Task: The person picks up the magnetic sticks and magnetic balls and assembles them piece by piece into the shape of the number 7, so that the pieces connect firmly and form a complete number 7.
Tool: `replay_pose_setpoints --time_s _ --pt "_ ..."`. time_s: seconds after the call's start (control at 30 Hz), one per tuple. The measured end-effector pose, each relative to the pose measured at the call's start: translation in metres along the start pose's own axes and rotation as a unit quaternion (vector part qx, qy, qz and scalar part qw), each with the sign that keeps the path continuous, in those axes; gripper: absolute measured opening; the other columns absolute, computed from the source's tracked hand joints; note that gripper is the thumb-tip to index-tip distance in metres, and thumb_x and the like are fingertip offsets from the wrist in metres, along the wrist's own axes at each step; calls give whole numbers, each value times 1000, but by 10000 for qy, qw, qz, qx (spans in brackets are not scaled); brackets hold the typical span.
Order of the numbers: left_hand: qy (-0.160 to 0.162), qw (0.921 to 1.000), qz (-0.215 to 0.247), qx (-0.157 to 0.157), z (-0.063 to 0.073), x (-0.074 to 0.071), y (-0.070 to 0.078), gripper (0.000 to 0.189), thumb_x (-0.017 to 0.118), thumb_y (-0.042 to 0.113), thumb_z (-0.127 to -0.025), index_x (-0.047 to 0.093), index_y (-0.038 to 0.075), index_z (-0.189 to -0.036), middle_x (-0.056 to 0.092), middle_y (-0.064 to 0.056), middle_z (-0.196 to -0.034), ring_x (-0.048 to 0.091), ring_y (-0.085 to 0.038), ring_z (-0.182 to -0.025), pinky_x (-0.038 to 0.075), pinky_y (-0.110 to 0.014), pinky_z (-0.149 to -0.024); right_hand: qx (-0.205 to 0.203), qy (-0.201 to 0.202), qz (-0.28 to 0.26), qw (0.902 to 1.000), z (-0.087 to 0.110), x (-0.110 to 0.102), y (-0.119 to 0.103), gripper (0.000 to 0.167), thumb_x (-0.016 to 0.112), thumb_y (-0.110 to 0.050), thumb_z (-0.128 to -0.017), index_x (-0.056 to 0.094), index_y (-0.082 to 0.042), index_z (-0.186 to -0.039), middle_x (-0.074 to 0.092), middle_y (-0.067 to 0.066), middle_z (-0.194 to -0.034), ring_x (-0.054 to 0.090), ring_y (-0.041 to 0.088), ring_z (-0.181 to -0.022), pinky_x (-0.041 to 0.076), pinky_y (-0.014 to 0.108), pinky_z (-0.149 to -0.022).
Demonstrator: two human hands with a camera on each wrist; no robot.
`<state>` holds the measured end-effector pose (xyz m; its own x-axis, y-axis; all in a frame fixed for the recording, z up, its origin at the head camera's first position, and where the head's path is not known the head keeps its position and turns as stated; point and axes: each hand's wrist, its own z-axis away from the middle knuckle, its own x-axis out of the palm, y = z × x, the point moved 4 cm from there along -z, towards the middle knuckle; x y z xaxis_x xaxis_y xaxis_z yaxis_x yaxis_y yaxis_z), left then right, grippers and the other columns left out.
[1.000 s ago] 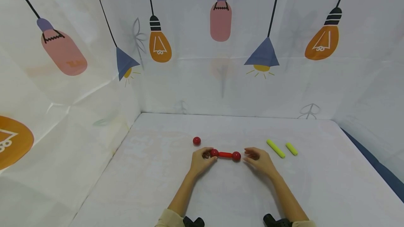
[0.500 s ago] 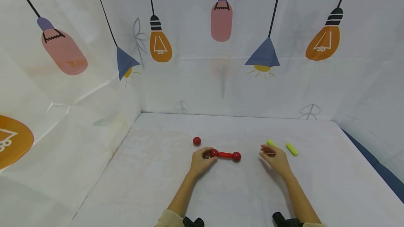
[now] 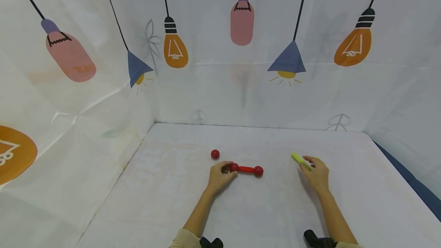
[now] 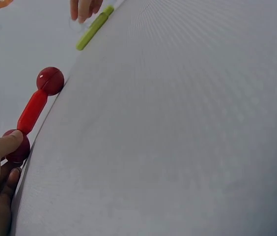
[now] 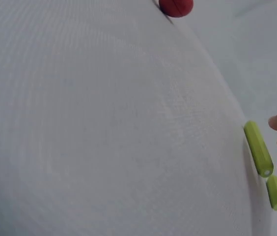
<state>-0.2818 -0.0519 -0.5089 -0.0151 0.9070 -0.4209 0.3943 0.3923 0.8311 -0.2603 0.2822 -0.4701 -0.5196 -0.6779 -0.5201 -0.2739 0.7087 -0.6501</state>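
Note:
My left hand (image 3: 217, 177) holds a red ball (image 4: 18, 147) between thumb and fingers. A red rod (image 3: 246, 169) joins this ball to a second red ball (image 3: 258, 171), dumbbell fashion, low over the white table. My right hand (image 3: 318, 176) hovers over two yellow-green rods, its fingers loosely bent with nothing between them. The longer rod (image 3: 296, 157) lies slanted, partly covered by the fingertips in the head view. The shorter rod (image 5: 275, 192) shows in the right wrist view below the longer one; in the head view the hand hides nearly all of it.
A loose red ball (image 3: 215, 154) sits on the table (image 3: 193, 209) behind my left hand. White sheets (image 3: 210, 95) printed with lamps hang along the back and both sides of the table. Black wrist devices (image 3: 318, 240) show at the lower edge.
My right hand has moved away from the right-hand red ball, rightward to the yellow-green rods. My left hand keeps its hold on the left red ball.

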Motion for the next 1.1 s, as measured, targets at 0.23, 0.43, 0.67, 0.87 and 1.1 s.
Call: replay_pose_setpoints --time_s 0.23,0.43,0.67,0.87,1.1 --pt "-14 10000 -19 -20 0 0 0 34 77 9 -76 67 -1 -107 67 -8 -89 58 -15 -77 51 -23 -70 202 -688 342 9968 1 4 10 35 69 -4 -79 61 13 -108 63 28 -100 59 38 -88 42 24 -71" --pt "-13 10000 -48 -26 0 1 -1 34 76 11 -77 67 0 -108 66 -7 -88 58 -15 -77 51 -23 -70 391 -1084 503 9921 -1 8 16 36 67 -4 -82 59 15 -111 62 27 -97 57 35 -86 46 43 -74" --pt "-45 9999 -77 -99 0 0 0 35 76 11 -77 67 0 -109 67 -7 -90 58 -13 -78 50 -22 -70 447 -1449 644 9863 -9 12 17 37 65 -5 -83 57 18 -110 60 30 -94 56 39 -87 45 50 -76" --pt "-39 10000 -32 -83 1 1 1 34 76 11 -77 67 0 -108 66 -7 -90 58 -15 -77 50 -23 -70 550 -1826 772 9786 -13 14 17 37 64 -8 -85 57 18 -110 61 30 -92 56 37 -84 45 48 -74" --pt "-42 9999 -36 -101 1 0 1 34 76 11 -77 67 0 -108 66 -7 -90 58 -15 -78 50 -23 -71 682 -2207 778 9699 -17 15 19 35 60 -9 -85 56 19 -107 61 28 -92 56 36 -84 45 47 -74"
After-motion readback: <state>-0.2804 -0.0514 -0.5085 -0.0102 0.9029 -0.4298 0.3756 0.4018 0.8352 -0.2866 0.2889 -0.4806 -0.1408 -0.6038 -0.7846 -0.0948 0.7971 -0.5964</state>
